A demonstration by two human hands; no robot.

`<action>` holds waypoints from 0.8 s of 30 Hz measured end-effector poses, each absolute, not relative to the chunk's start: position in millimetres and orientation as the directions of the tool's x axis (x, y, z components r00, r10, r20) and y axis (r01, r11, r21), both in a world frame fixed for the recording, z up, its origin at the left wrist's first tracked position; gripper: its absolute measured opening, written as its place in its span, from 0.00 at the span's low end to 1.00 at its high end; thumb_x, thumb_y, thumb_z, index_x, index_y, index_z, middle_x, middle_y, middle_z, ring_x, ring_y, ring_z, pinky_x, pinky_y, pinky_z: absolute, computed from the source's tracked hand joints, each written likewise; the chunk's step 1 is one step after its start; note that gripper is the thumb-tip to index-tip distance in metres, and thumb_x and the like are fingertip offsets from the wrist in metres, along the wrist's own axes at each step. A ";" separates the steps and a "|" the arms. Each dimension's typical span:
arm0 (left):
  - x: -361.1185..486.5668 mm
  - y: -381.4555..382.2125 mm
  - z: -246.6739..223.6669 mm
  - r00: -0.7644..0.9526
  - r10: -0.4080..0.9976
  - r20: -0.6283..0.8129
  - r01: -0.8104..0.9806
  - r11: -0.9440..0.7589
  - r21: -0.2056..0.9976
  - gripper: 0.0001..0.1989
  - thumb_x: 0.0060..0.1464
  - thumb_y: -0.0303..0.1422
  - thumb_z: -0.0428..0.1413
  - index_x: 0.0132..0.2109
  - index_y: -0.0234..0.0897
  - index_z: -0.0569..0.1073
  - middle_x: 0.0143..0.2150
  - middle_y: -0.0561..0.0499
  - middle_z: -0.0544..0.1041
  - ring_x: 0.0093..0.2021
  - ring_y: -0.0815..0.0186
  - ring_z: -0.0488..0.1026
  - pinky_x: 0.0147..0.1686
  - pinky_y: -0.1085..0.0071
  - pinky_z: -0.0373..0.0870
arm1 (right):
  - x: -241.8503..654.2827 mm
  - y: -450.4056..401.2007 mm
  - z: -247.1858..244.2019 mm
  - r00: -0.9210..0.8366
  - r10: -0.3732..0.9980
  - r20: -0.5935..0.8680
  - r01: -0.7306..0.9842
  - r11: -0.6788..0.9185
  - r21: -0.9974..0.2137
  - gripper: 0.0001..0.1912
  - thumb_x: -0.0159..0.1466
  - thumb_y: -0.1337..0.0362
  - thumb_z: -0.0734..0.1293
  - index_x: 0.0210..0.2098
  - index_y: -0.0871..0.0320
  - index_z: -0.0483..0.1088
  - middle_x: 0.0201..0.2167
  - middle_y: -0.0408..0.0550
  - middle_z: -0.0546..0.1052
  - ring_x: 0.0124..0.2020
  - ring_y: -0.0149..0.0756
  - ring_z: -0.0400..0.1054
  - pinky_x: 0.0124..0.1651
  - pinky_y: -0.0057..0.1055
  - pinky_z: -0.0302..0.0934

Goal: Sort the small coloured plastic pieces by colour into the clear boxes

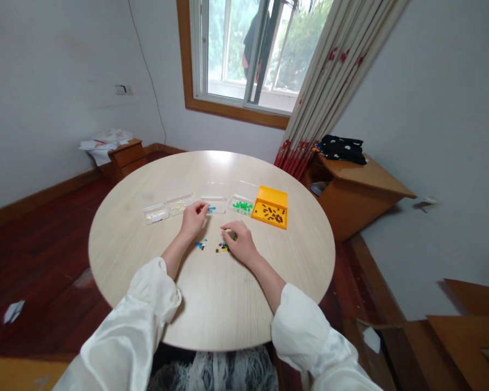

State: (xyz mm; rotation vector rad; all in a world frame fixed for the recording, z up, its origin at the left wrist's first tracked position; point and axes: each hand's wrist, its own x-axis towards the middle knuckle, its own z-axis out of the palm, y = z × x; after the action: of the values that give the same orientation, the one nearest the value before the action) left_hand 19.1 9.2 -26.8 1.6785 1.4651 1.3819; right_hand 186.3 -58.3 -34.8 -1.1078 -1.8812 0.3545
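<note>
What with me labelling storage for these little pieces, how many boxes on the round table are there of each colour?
Clear boxes: 4
Yellow box: 1
Total: 5

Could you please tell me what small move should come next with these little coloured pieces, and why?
Probably the left hand should put a loose blue piece into the clear box beside it: blue pieces show in there, while the loose ones lie among other colours.
</note>
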 end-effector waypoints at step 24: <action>7.7 28.9 -52.6 -0.110 0.859 0.499 0.708 -0.284 0.646 0.11 0.52 0.29 0.51 0.36 0.34 0.79 0.34 0.44 0.73 0.40 0.57 0.69 0.46 0.60 0.65 | 168.8 -76.4 -30.8 -0.576 0.714 0.398 0.624 0.699 -0.350 0.11 0.64 0.73 0.61 0.40 0.59 0.74 0.41 0.51 0.78 0.45 0.37 0.68 0.49 0.39 0.52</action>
State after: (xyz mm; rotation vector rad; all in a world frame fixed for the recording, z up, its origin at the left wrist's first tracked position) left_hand 7.7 28.9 -52.6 1.9752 1.7680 1.3491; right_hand 168.8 -76.4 -30.8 -1.0244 -2.3911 0.2320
